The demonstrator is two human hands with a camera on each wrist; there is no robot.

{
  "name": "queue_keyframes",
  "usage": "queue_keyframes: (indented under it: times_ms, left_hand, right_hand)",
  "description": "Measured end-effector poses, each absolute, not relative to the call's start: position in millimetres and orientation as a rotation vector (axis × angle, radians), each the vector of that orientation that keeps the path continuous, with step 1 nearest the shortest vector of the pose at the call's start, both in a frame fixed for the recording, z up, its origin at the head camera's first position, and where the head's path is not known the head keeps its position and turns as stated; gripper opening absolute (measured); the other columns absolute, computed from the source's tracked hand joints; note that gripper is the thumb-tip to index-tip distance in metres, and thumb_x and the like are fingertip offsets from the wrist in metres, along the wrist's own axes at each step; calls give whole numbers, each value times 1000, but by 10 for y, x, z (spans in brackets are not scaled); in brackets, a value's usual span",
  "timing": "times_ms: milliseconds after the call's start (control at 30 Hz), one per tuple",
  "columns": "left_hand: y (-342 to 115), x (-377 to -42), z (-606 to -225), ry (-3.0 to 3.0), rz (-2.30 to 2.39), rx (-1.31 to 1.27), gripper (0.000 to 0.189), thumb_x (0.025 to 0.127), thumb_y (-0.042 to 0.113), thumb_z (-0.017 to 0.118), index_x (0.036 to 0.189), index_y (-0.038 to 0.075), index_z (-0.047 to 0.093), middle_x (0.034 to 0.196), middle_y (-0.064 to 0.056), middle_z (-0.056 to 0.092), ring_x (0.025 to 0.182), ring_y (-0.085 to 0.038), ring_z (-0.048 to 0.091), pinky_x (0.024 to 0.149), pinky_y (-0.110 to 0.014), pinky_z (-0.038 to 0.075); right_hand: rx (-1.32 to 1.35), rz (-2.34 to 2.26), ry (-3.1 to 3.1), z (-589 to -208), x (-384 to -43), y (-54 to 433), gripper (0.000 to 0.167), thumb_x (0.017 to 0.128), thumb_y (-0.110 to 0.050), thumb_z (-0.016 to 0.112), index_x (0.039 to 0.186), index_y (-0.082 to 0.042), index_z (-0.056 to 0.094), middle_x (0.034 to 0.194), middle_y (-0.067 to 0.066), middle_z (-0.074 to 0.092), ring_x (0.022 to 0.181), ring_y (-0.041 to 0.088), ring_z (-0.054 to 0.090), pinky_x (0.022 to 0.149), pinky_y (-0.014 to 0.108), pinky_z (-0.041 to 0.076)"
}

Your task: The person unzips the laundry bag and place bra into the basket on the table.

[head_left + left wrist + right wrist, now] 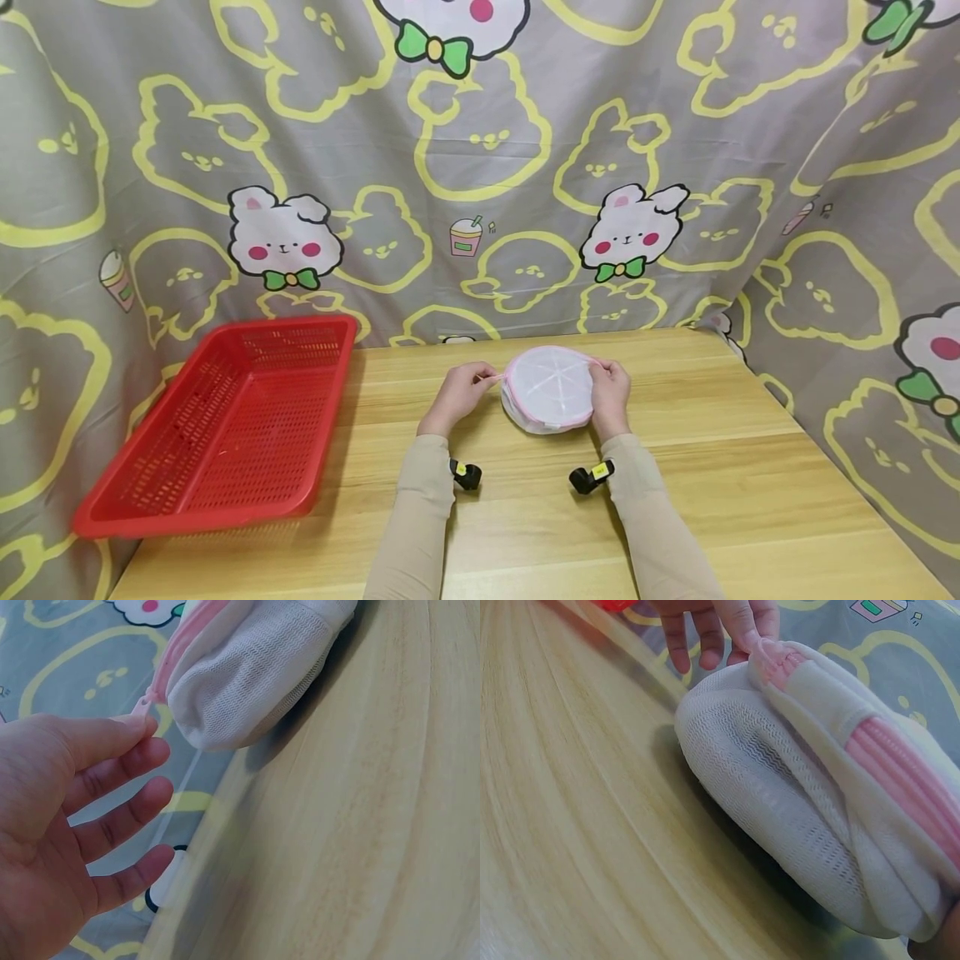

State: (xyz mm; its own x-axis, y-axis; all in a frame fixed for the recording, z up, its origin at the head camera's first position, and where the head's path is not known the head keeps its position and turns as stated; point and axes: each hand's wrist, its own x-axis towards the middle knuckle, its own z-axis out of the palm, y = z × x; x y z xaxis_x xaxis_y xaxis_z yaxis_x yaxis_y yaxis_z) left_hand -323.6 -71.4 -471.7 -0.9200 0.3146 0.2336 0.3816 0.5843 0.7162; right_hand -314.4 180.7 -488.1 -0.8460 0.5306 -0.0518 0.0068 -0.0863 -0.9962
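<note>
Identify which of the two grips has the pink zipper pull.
The left grip pinches the pink zipper pull; the right grip instead holds the opposite side of the white mesh pouch.

Wears a left sleeve (408, 525) and a right sleeve (660, 525), long, of matching plain beige. Shows soft creases near the cuffs (424, 457). Carries a left wrist camera (471, 477) and a right wrist camera (581, 481), stubby and black, rounded at the free end. Bears a yellow label (599, 472) on each, with marking too small to read.
</note>
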Motion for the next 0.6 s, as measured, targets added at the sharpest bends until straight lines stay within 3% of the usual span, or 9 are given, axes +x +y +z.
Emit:
queue_keyframes:
  times_ms: [600]
  left_hand:
    - [-700, -3259, -4738, -2733, -1269, -631, 13, 96, 20, 62, 96, 12, 72, 89, -2, 70, 72, -12, 52, 62, -24, 44]
  right_hand:
    - [-577, 1985, -1797, -4898, -3150, 1816, 16, 96, -10, 55, 104, 3, 61, 75, -7, 52, 65, 2, 52, 60, 16, 45]
